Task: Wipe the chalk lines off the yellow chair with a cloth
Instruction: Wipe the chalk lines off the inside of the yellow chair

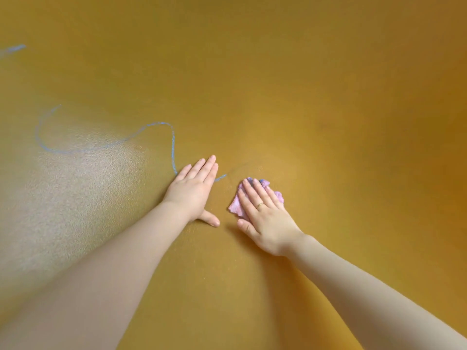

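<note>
The yellow chair [278, 84] surface fills the whole view under both hands, and a blue chalk line [106, 145] loops away from the left hand's fingertips, with a short tail showing between the two hands. The left hand [195, 192] lies flat on the surface, fingers straight and together, holding nothing. Just beside it, the right hand [265, 218], wearing a ring [260, 205], presses a crumpled pink cloth [236, 207] down with straight fingers.
</note>
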The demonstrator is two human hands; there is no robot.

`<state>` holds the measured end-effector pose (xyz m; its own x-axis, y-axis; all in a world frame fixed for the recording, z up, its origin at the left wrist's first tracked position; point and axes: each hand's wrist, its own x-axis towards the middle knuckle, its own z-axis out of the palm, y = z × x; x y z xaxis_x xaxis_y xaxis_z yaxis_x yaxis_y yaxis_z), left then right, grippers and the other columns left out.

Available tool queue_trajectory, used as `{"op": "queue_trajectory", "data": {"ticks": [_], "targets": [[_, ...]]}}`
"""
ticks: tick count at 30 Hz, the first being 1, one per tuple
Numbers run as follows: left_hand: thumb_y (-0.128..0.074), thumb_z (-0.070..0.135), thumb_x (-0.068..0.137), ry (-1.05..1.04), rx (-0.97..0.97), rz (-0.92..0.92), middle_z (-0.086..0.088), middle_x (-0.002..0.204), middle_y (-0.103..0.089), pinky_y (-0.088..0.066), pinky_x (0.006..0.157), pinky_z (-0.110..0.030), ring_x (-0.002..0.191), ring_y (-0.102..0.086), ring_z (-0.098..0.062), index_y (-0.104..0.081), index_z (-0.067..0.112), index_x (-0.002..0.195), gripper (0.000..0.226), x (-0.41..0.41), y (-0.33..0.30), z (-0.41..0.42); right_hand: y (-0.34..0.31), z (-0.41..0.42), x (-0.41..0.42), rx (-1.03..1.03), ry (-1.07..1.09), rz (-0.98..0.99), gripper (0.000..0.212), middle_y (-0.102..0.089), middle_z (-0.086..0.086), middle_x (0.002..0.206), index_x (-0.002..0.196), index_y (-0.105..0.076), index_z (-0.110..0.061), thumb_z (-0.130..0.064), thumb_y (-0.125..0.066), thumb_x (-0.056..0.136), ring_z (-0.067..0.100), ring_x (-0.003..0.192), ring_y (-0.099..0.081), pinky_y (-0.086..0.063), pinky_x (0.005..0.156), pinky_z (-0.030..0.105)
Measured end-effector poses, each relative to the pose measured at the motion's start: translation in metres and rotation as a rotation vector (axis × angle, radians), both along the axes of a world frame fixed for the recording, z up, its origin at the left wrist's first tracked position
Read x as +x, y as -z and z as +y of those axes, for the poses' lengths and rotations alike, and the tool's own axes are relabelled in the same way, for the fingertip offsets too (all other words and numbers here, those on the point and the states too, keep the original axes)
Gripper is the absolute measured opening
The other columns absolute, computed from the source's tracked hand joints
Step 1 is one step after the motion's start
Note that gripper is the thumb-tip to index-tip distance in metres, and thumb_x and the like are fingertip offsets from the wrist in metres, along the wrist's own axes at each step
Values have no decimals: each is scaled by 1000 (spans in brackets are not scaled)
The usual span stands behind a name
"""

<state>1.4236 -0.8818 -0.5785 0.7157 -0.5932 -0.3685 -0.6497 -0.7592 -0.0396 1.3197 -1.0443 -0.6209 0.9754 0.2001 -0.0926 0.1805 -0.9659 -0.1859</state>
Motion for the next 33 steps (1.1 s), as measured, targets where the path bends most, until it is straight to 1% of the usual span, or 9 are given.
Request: {"op": "queue_trajectory", "data": {"ticks": [3, 6, 8, 12, 22, 24, 27, 31, 33], "targets": [[-66, 68, 61, -12, 3, 4, 0, 155, 24, 4, 117, -33, 145, 13, -15, 12, 12, 148, 130, 0, -1, 0, 1, -1, -7, -179, -87, -45, 76, -35, 15, 145, 135, -40, -1, -53, -3, 94, 26, 136, -21, -1, 111, 34], [-66, 69, 62, -14, 38, 2, -1, 155, 25, 3, 118, -33, 145, 13, -15, 13, 11, 148, 130, -1, 0, -1, -7, -35, 2, -312, -58, -36, 70, -40, 12, 144, 130, -48, -2, -51, -13, 94, 27, 132, -39, -8, 110, 36], [-66, 69, 62, -9, 64, -17, -1, 155, 25, 3, 118, -34, 145, 12, -16, 14, 11, 147, 131, -1, 2, -4, -17, -68, 3, -325, 62, -61, 73, -29, 10, 150, 135, -42, -1, -51, -17, 87, 25, 136, -32, -4, 111, 34], [-66, 69, 62, -14, 82, -20, -1, 154, 26, 2, 118, -34, 145, 12, -16, 14, 11, 147, 131, -2, 2, -4, -30, -116, -11, -280, 200, 14, 86, 0, 3, 156, 146, -11, -13, -58, 6, 75, 17, 144, 2, 10, 112, 28], [-65, 59, 72, -120, -22, -97, -6, 158, 13, -4, 118, -33, 146, -3, -22, 4, 9, 149, 114, -36, -7, 3, -23, -18, -70, 257, 247, 298, 61, -1, -6, 156, 145, -21, -28, -50, -7, 90, 11, 142, 8, 11, 113, 30], [-59, 60, 76, -108, -42, -117, -6, 157, 14, -3, 117, -32, 146, -1, -20, 3, 9, 149, 108, -52, -6, 11, -22, 4, -91, 183, 175, 320, 59, 8, -8, 155, 146, -12, -28, -55, -7, 93, 11, 141, 16, 15, 112, 32], [-55, 69, 73, -149, -16, -53, -8, 157, 13, -2, 118, -33, 146, 4, -20, 4, 6, 148, 115, -67, -4, 22, -18, 23, -113, 45, 99, 248, 88, 21, -14, 146, 147, 2, -28, -70, 11, 70, 7, 134, 26, 19, 110, 33], [-54, 76, 66, -236, 48, -5, -13, 157, 10, -3, 118, -34, 146, 1, -24, 4, 3, 148, 124, -68, -4, 25, -11, 4, -99, -64, 158, 210, 97, 12, -6, 155, 146, 3, -29, -72, 25, 62, 17, 142, 15, 14, 111, 35], [-54, 77, 65, -249, 42, 16, -14, 157, 9, -3, 118, -34, 146, 1, -24, 4, 3, 148, 125, -66, -3, 24, -9, -11, -81, -119, 259, 164, 89, 9, -5, 156, 146, 2, -28, -71, 19, 69, 18, 142, 13, 10, 113, 36]]}}
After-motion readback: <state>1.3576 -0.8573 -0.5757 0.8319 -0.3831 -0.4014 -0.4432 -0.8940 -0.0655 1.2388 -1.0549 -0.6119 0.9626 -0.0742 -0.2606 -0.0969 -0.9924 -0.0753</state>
